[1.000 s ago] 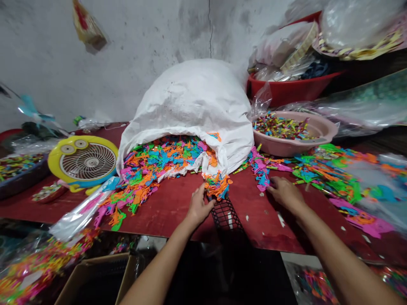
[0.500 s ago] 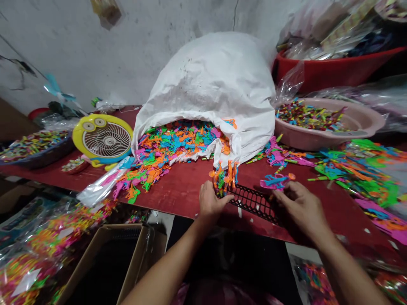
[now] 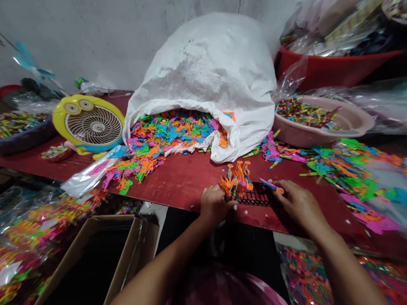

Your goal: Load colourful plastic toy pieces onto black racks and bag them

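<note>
White sack [image 3: 206, 72] — behind rack [image 3: 259, 197], pink toy [image 3: 269, 185]

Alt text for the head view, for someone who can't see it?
Left hand grips a black grid rack with orange plastic pieces standing in it on a red table; right hand holds a pink piece at the rack. Behind, a white sack spills multicoloured pieces.

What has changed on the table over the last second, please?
The black rack was swung from pointing toward the person to lying crosswise along the table edge, with the left hand gripping its left end. The right hand, flat on the table before, picked up a pink piece and brought it to the rack. The white sack, yellow fan and pink basin stayed put.
</note>
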